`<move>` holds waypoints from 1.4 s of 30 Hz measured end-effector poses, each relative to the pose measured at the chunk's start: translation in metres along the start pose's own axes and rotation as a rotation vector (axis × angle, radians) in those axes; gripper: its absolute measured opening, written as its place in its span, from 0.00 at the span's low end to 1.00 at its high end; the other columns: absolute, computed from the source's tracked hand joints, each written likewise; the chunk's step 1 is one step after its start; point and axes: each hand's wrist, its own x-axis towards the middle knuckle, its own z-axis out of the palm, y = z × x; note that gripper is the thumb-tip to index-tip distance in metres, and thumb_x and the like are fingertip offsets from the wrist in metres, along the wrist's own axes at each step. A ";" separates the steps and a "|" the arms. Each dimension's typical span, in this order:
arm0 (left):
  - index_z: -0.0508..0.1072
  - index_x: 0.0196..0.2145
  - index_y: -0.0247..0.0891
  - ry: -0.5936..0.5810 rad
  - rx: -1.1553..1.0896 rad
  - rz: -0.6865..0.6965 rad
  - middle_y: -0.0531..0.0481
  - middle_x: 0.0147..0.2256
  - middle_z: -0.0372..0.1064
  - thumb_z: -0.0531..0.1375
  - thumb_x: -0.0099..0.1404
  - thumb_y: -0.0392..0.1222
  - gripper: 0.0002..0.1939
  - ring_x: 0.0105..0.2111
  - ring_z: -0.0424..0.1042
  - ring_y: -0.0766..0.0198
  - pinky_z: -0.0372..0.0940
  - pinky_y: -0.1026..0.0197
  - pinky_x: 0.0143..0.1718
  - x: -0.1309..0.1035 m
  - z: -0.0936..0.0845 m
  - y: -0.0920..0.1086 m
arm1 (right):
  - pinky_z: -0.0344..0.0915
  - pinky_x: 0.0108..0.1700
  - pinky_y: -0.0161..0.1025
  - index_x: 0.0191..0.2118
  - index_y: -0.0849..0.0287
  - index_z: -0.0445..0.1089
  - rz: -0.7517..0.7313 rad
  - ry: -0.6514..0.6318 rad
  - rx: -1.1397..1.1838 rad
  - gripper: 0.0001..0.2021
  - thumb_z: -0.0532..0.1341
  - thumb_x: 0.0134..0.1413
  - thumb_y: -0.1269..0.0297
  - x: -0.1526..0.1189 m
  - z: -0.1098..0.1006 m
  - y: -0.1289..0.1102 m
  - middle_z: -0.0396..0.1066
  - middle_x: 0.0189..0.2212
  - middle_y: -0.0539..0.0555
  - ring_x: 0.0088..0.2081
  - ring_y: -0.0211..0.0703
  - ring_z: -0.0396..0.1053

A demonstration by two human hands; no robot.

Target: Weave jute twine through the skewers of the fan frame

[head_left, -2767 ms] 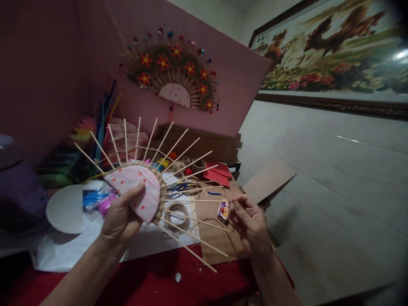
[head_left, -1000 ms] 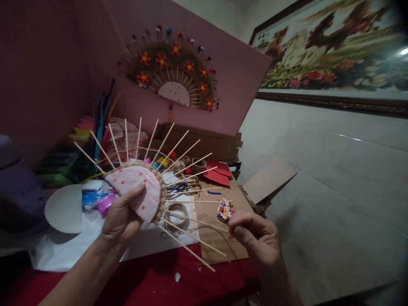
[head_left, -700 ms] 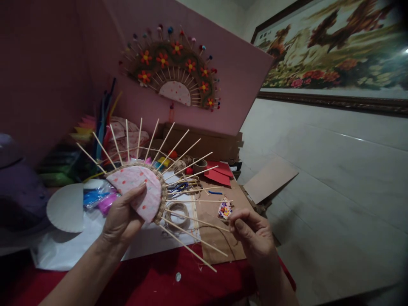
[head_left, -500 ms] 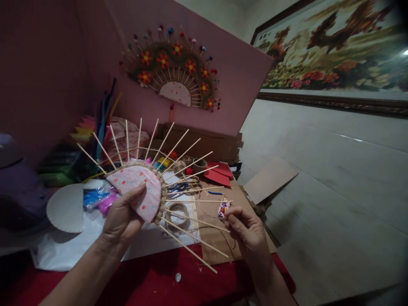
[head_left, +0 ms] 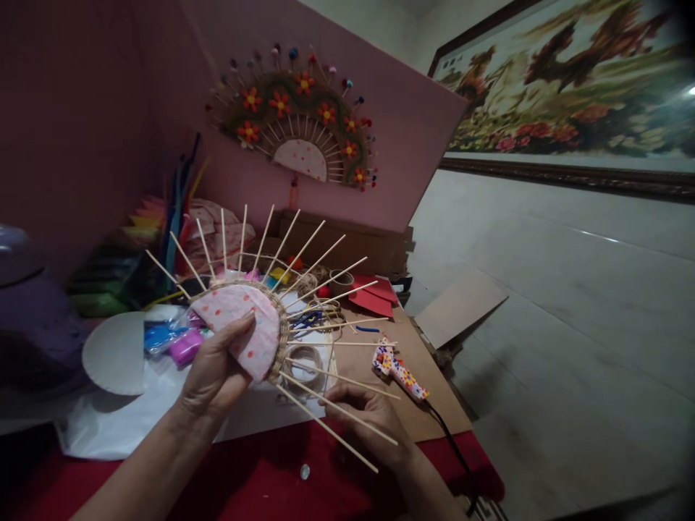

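Above the red-clothed tabletop (head_left: 255, 477), holding up a half-round stick fan (head_left: 266, 329).
Clamped on the fan with the left hand (head_left: 217, 369), thumb across the spotted face (head_left: 225, 304), fingers hidden behind. Curled under the lowest spokes (head_left: 327, 430) with the right hand (head_left: 372, 420), fingertips toward the woven rim (head_left: 283, 325); cannot tell if pinched on anything. Near the right hand: a flowered glue gun (head_left: 402, 373).

It's dim in here, darkest towards the left of the frame. Glare whitens the framed picture (head_left: 565, 94) at far right, a thin glint streaks the pale wall (head_left: 570, 318) below, and soft shadow smudges it lower down. The upper-right corner is black.
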 end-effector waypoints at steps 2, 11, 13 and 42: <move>0.74 0.42 0.34 0.019 -0.001 -0.004 0.47 0.29 0.76 0.56 0.56 0.25 0.16 0.29 0.76 0.59 0.72 0.56 0.38 0.000 0.000 -0.001 | 0.65 0.40 0.36 0.30 0.57 0.76 0.008 -0.028 0.011 0.08 0.66 0.45 0.60 0.000 0.004 0.001 0.74 0.30 0.52 0.35 0.41 0.70; 0.75 0.32 0.34 0.007 0.021 -0.010 0.49 0.27 0.76 0.57 0.56 0.26 0.10 0.26 0.75 0.63 0.72 0.60 0.35 0.003 -0.004 -0.003 | 0.62 0.34 0.33 0.29 0.55 0.77 0.013 -0.074 -0.013 0.05 0.66 0.44 0.62 0.001 0.013 -0.003 0.73 0.26 0.49 0.30 0.40 0.68; 0.75 0.33 0.34 0.007 0.020 -0.015 0.49 0.27 0.76 0.57 0.56 0.26 0.10 0.26 0.75 0.63 0.72 0.60 0.35 0.002 -0.003 -0.003 | 0.62 0.37 0.34 0.30 0.54 0.77 -0.001 -0.090 -0.061 0.04 0.65 0.46 0.63 0.001 0.013 -0.005 0.73 0.27 0.50 0.32 0.41 0.68; 0.74 0.38 0.34 -0.041 0.012 -0.046 0.47 0.30 0.76 0.56 0.59 0.26 0.12 0.28 0.76 0.63 0.72 0.59 0.37 0.001 -0.002 -0.004 | 0.59 0.35 0.31 0.31 0.57 0.73 -0.034 -0.045 -0.243 0.08 0.57 0.56 0.63 -0.003 0.010 0.000 0.70 0.29 0.48 0.32 0.37 0.66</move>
